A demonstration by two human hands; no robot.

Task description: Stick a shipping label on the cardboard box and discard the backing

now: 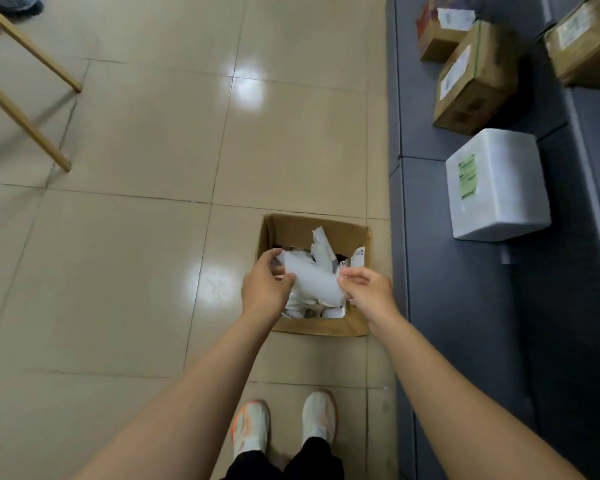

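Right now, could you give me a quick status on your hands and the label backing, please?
Left hand and right hand both pinching the backing sheet. Sheet held over the open scrap box on the floor, not dropped yet. Nothing in the way.

bright overhead glare on floor (pixel 246 88), blurred edges.

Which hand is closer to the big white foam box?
Right. The right hand is on the side toward the white foam box; the left hand is farther away, across the backing sheet.
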